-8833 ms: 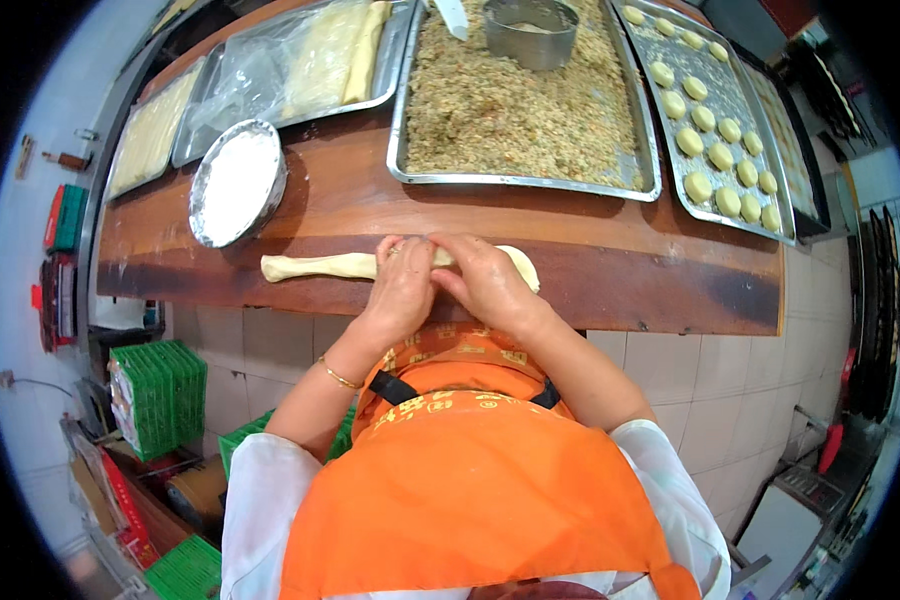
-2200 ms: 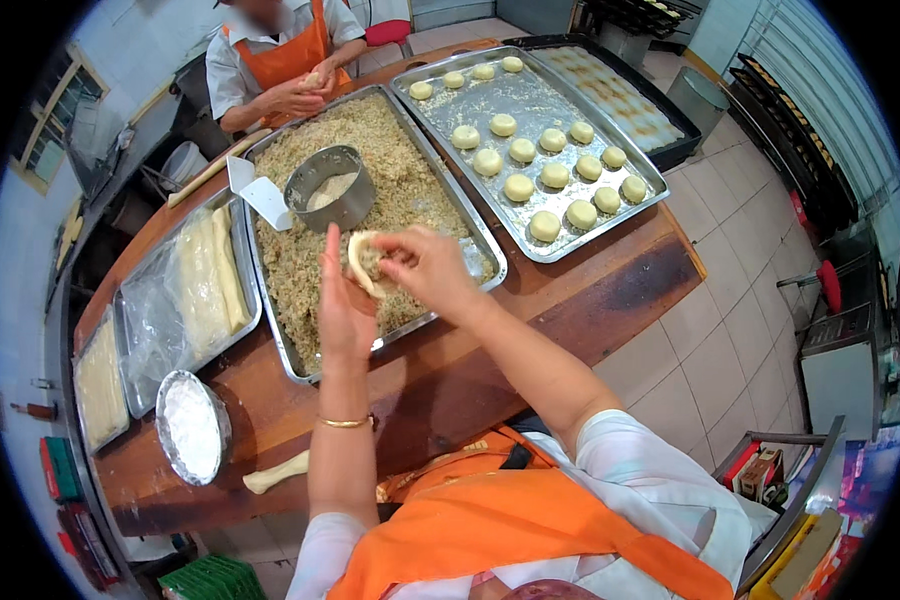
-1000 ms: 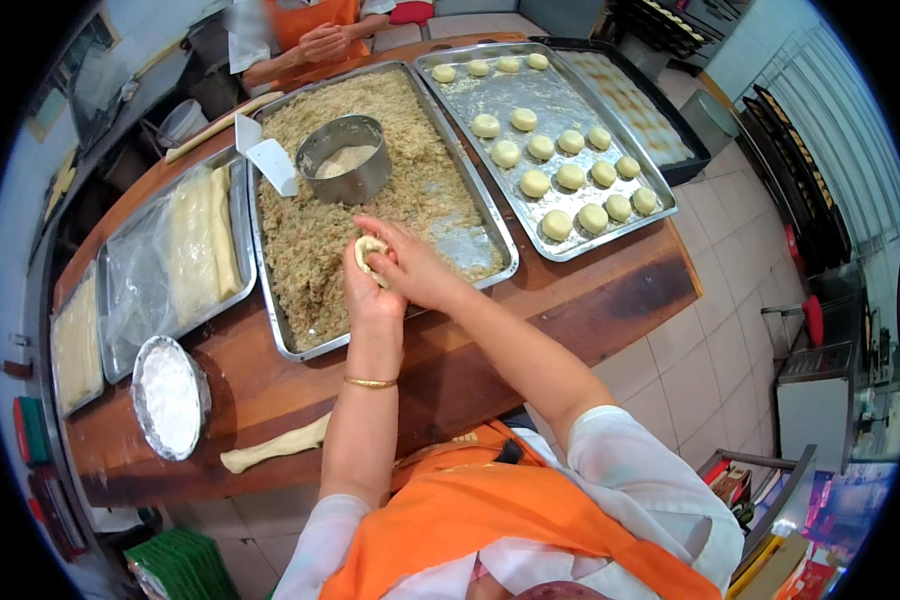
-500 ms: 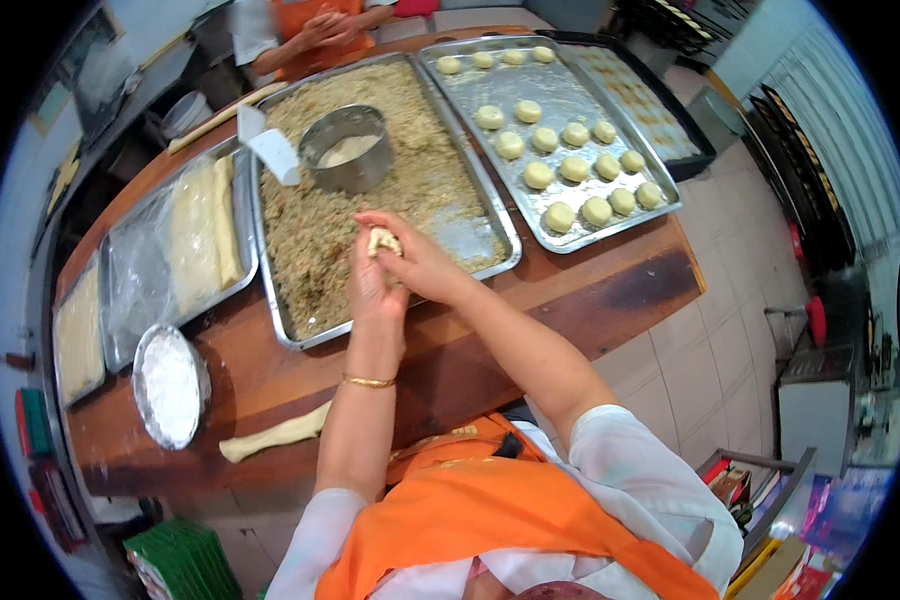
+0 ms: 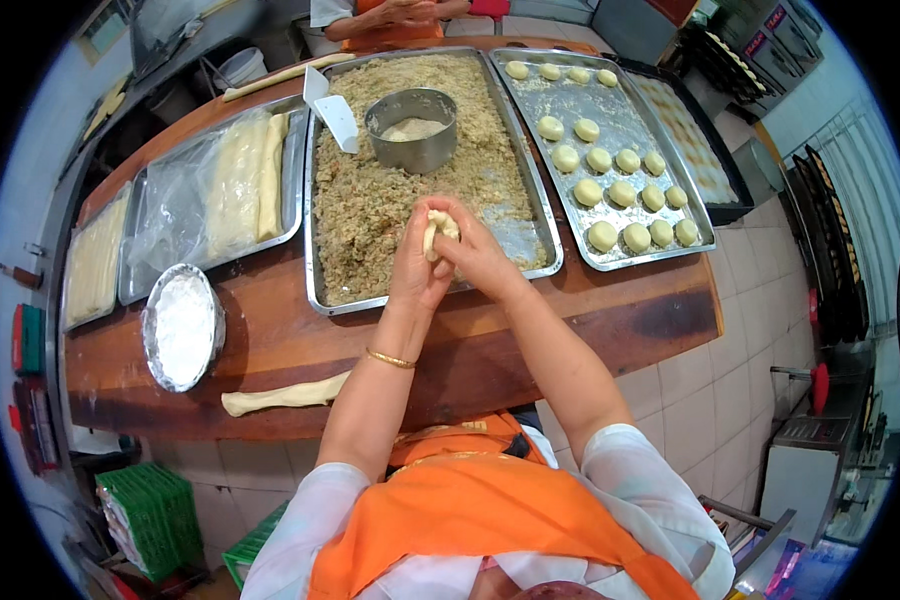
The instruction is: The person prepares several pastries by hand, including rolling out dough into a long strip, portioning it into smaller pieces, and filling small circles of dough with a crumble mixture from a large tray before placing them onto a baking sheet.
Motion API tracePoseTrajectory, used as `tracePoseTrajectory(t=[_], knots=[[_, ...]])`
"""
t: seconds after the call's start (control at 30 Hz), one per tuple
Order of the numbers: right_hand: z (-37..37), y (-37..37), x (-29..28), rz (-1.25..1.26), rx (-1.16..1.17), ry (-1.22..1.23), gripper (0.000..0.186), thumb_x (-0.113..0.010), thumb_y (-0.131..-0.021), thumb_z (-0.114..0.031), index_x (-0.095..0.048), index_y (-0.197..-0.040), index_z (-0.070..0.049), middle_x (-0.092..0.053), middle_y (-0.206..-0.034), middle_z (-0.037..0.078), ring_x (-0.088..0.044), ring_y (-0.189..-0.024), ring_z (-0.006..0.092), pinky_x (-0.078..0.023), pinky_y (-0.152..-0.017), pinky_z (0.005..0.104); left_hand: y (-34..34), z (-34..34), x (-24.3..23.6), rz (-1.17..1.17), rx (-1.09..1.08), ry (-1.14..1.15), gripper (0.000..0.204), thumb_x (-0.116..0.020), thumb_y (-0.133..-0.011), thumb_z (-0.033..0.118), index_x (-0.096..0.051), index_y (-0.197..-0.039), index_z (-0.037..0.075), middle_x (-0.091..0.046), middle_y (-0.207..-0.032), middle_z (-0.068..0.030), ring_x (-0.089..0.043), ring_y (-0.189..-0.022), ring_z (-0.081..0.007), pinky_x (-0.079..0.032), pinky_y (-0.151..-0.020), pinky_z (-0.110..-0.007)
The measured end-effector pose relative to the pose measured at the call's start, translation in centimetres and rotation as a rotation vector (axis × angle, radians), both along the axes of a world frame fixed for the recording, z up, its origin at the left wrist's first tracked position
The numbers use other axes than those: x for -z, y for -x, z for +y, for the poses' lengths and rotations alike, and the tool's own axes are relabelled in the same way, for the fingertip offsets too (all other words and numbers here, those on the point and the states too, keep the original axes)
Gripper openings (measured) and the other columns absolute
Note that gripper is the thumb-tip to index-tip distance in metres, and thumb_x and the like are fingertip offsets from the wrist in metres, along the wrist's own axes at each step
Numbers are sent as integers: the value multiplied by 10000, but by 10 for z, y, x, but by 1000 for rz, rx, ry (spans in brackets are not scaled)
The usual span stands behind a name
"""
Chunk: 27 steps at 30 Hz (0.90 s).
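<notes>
My left hand and my right hand are cupped together around a small pale piece of dough, pinching it closed above the near edge of a metal tray of brown crumbly filling. A round metal tin and a white scraper sit in that filling. To the right, a baking tray carries several rounded dough balls. A rolled rope of dough lies on the wooden counter near my left elbow.
A foil bowl of white flour stands on the counter at left. Trays with plastic-covered dough slabs lie beyond it. Another person's hands work at the far side. A dark tray sits far right; green crates stand below.
Earlier both hands rolled the dough rope on the counter. Since then they lifted a filled dough piece over the filling tray and drew it slightly closer while pinching it shut.
</notes>
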State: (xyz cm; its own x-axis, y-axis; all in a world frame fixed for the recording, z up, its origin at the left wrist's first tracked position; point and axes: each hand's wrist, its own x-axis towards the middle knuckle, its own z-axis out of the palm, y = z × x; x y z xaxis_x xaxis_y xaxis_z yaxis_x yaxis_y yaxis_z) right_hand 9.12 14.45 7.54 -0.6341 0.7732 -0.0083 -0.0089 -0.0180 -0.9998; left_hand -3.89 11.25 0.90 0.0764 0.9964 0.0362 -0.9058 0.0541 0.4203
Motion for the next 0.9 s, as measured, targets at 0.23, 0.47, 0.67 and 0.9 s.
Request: tracePoseTrajectory(t=[0.23, 0.47, 0.67, 0.9], knots=[[12, -19, -10, -227, -46, -805, 734, -781, -791, -304, -465, -1424, -108, -448, -1508, 124, -296, -1480, 297, -282, -1173, 444, -10, -18, -39, -7, 47, -90, 371, -429, -1072, 398, -527, -1255, 91, -621, -1089, -32, -633, -968, -144, -553, -839, -311], [2, -11, -18, -148, 107, -937, 544, -738, -835, -330, -605, -1285, -56, -605, -1336, 163, -544, -1274, 354, -417, -1064, 452, -34, -28, -63, 140, -154, 141, 409, -371, -1081, 428, -483, -1352, 142, -593, -1262, 3, -602, -1141, -145, -527, -946, -328], [-13, -6, -25, 50, 190, -572, 369, -637, -924, -296, -674, -1168, -21, -642, -1300, 144, -626, -1140, 283, -486, -963, 391, -33, -45, -65, 122, -120, -12, 375, -389, -1070, 468, -546, -1195, 150, -609, -1032, 13, -596, -869, -83, -490, -654, -246], [-37, -12, -52, 0, -11, -744, 416, -562, -992, -407, -707, -1076, -27, -676, -1248, 150, -494, -1348, 311, -379, -1101, 460, -26, -66, -72, 446, -19, -69, 387, -419, -1057, 485, -558, -1153, 137, -593, -938, 18, -501, -664, -38, -372, -499, -197]])
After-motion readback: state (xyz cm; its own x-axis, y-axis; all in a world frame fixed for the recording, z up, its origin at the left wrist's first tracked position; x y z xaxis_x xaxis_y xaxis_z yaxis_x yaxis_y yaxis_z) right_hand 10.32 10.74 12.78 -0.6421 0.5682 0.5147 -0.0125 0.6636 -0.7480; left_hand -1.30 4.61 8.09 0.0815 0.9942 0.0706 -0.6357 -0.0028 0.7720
